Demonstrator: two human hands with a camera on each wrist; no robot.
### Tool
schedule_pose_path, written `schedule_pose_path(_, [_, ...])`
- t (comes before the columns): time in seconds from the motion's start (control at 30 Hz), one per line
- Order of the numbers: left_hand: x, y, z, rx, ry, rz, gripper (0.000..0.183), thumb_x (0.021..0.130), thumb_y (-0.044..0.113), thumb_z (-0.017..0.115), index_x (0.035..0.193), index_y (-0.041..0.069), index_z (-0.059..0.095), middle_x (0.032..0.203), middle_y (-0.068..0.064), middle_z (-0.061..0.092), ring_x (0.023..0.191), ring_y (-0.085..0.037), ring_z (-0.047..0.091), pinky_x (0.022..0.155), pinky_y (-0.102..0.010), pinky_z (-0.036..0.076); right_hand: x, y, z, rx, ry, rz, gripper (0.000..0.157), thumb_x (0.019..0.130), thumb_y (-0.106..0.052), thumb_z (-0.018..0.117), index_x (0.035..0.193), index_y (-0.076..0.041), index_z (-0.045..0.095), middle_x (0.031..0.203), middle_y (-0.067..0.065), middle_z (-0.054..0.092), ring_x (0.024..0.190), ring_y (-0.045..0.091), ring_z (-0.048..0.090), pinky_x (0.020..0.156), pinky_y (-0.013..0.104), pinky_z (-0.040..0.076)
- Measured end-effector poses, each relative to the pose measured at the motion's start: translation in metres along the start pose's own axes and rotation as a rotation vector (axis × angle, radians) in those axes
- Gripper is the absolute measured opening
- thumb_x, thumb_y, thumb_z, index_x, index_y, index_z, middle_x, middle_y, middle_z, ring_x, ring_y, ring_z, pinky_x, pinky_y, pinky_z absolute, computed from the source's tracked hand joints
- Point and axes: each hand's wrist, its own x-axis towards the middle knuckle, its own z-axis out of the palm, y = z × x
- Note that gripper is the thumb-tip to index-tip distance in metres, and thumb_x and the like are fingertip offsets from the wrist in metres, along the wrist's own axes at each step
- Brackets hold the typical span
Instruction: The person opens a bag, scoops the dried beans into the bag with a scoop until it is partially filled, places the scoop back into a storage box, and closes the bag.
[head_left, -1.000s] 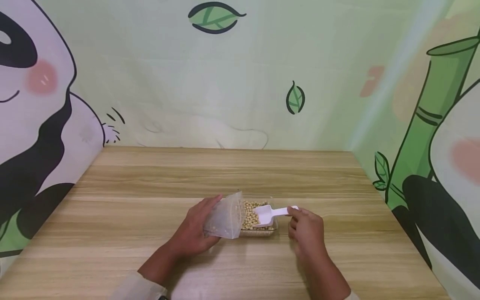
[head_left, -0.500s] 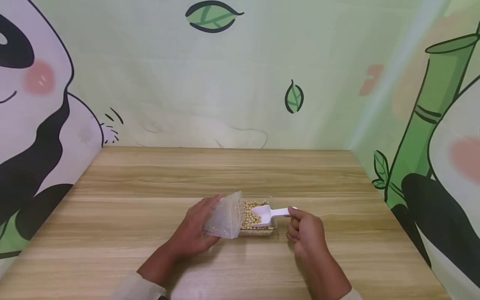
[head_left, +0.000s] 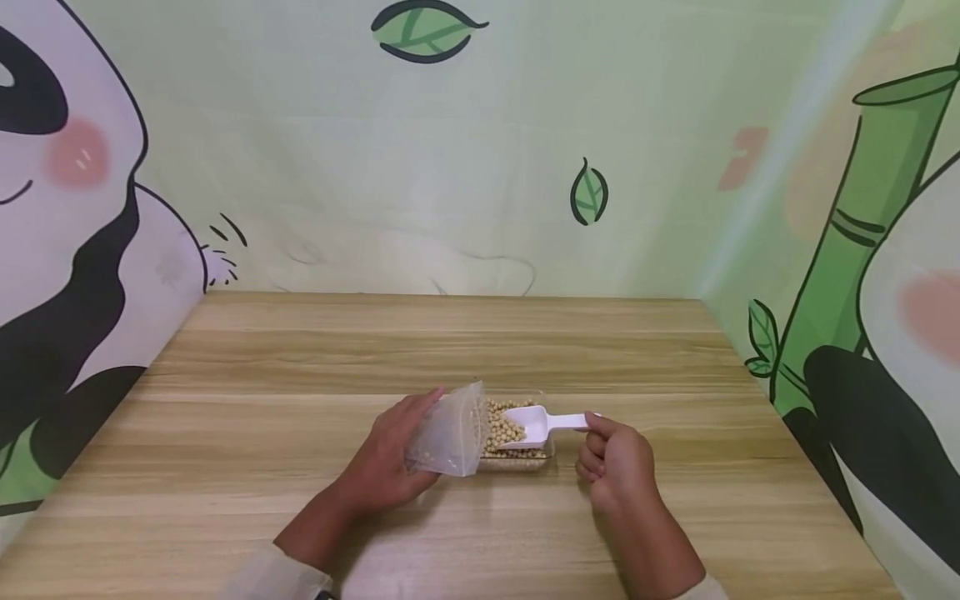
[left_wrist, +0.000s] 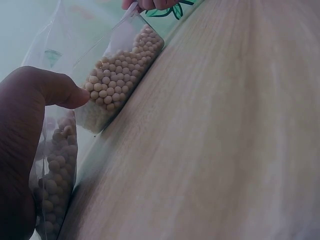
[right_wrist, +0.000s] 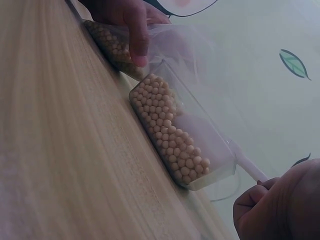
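Observation:
A clear rectangular container (head_left: 517, 467) stands on the table, holding round pale beans (head_left: 497, 427) that look like soybeans. My right hand (head_left: 618, 467) pinches the handle of a white plastic scoop (head_left: 536, 427), whose blade lies among the beans with some at its mouth. To the left, my left hand (head_left: 378, 462) grips a clear plastic bag (head_left: 448, 433), thumb on the near side. In the left wrist view more beans (left_wrist: 55, 190) fill the bag's lower part. The bag's mouth faces the container's left end and partly hides it in the head view.
The wooden table (head_left: 300, 342) stretches around both hands to a printed wall cloth (head_left: 337, 150) at the back. Panda and bamboo (head_left: 892, 175) drawings cover the side walls.
The scoop first slid slightly left into the beans, then rose a little and shifted right with my right hand. My left hand and the bag have stayed in place.

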Motion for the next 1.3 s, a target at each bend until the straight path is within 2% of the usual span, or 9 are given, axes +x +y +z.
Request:
schedule_pose_path(0.3, [0.0,0.0,0.0,0.003,0.003,0.004,0.095,0.075,0.015,0.088,0.16,-0.002,0.048,0.141,-0.015,0.067,0.123,-0.03,0.067,0.1,-0.057,0.055,-0.001,-0.001,0.0,0.058,-0.02,-0.002,0.044,0.111,-0.011,0.046,0.071,-0.009,0.063,0.048,-0.012,0.029,0.043,0.005,0.026,0.05,0.022,0.02])
schedule_pose_path(0.57, [0.001,-0.003,0.002,0.004,0.019,0.035,0.095,0.074,0.013,0.088,0.159,-0.004,0.049,0.14,-0.015,0.068,0.122,-0.03,0.068,0.098,-0.054,0.057,-0.003,-0.003,0.0,0.121,-0.03,-0.006,0.044,0.113,-0.012,0.045,0.073,-0.009,0.066,0.049,-0.011,0.028,0.044,0.005,0.026,0.049,0.022,0.021])
schedule_pose_path(0.87, [0.0,-0.001,0.001,0.011,0.004,0.005,0.096,0.075,0.015,0.089,0.16,-0.001,0.047,0.142,-0.014,0.067,0.126,-0.031,0.067,0.102,-0.058,0.055,-0.006,-0.007,0.0,0.219,-0.058,-0.03,0.048,0.113,-0.012,0.044,0.071,-0.008,0.065,0.051,-0.01,0.023,0.044,0.007,0.023,0.052,0.024,0.016])
schedule_pose_path(1.0, [0.0,0.0,0.0,0.008,0.004,0.006,0.097,0.075,0.015,0.089,0.16,-0.001,0.047,0.142,-0.015,0.067,0.125,-0.032,0.067,0.102,-0.057,0.055,-0.008,-0.009,0.001,0.241,-0.091,-0.059,0.049,0.113,-0.011,0.043,0.07,-0.008,0.066,0.053,-0.009,0.02,0.045,0.007,0.02,0.055,0.026,0.012])
schedule_pose_path(1.13, [0.0,-0.001,0.0,-0.001,0.004,0.006,0.098,0.074,0.014,0.089,0.161,0.0,0.046,0.142,-0.014,0.067,0.126,-0.032,0.067,0.103,-0.057,0.055,-0.01,-0.009,0.002,0.245,-0.168,-0.063,0.05,0.114,-0.011,0.04,0.072,-0.008,0.066,0.056,-0.008,0.017,0.048,0.008,0.016,0.059,0.027,0.006])
schedule_pose_path(1.3, [-0.001,-0.003,0.001,-0.003,0.014,0.026,0.097,0.074,0.013,0.088,0.16,-0.003,0.047,0.14,-0.014,0.068,0.123,-0.03,0.068,0.1,-0.055,0.056,-0.013,-0.004,0.005,0.176,-0.265,-0.086,0.049,0.116,-0.01,0.04,0.076,-0.01,0.067,0.058,-0.007,0.015,0.051,0.009,0.013,0.06,0.028,0.005])
